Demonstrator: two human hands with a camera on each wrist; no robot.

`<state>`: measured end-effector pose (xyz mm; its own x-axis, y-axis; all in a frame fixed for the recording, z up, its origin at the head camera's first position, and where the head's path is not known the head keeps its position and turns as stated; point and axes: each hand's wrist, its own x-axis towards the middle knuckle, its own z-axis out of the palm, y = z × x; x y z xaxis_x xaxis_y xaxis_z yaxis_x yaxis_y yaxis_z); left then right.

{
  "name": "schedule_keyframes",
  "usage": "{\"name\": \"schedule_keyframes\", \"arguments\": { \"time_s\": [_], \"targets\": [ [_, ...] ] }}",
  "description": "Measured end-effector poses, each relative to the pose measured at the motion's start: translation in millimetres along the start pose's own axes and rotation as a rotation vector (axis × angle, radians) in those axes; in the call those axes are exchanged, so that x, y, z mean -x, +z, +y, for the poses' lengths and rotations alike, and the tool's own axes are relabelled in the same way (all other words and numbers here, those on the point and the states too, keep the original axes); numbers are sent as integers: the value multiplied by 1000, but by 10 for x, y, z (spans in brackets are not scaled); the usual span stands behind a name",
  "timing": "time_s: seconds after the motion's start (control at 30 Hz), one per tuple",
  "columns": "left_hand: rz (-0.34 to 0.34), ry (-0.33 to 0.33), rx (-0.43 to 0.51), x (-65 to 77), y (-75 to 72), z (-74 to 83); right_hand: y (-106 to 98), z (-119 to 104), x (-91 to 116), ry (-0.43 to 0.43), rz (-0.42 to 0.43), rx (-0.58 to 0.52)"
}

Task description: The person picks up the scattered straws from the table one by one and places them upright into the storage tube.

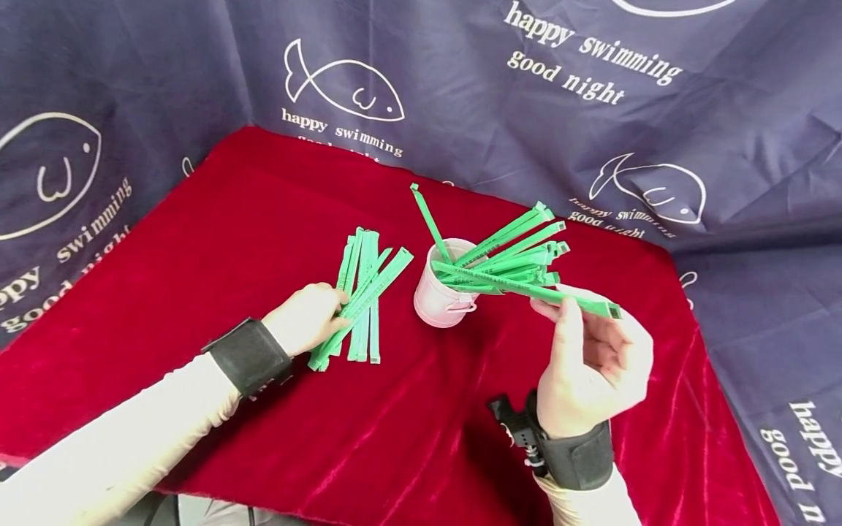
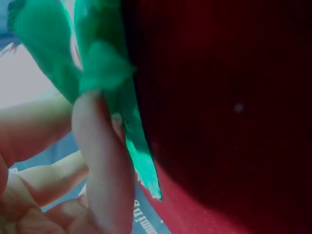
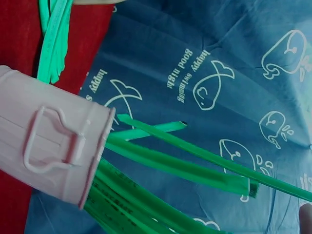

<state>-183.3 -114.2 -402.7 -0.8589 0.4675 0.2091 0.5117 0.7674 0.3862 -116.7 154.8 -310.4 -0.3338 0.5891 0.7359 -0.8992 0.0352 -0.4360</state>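
A small pale pink pail (image 1: 439, 305) with a wire handle stands on the red cloth. Several long, thin green packets (image 1: 520, 230), printed and flat-ended like wrapped straws, lean out of it, mostly rightward. Between thumb and fingers my right hand (image 1: 595, 358) pinches one green packet (image 1: 513, 283), whose far tip is over the pail's mouth. In the right wrist view that packet (image 3: 209, 158) slants past the rim. Left of the pail lies a loose pile of green packets (image 1: 362, 292). My left hand (image 1: 308, 318) pinches packets at the pile's near left side; the left wrist view shows them (image 2: 109, 58) blurred.
Red velvety cloth (image 1: 408, 431) covers the table. A dark blue curtain (image 1: 447, 66) with white fish and lettering hangs behind and on both sides. Black bands (image 1: 250, 358) circle the wrists, and a small camera (image 1: 520, 427) sits at the right one.
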Motion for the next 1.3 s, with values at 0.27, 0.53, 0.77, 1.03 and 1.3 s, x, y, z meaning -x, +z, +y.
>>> {"name": "schedule_keyframes", "arguments": {
  "time_s": [0.27,0.53,0.77,1.03,1.3],
  "targets": [
    [-53,-64,33,8,-33,-46,-62,81,1,11,-40,53],
    [-59,-83,54,-7,-63,-55,-142,197,51,95,-177,256],
    [-27,-114,76,14,-89,-16,-163,271,74,101,-229,415],
    [68,-79,82,47,-89,20,-213,372,45,63,-345,543],
    [62,-68,125,81,-106,30,-255,449,22,38,-445,727]
  ]
}}
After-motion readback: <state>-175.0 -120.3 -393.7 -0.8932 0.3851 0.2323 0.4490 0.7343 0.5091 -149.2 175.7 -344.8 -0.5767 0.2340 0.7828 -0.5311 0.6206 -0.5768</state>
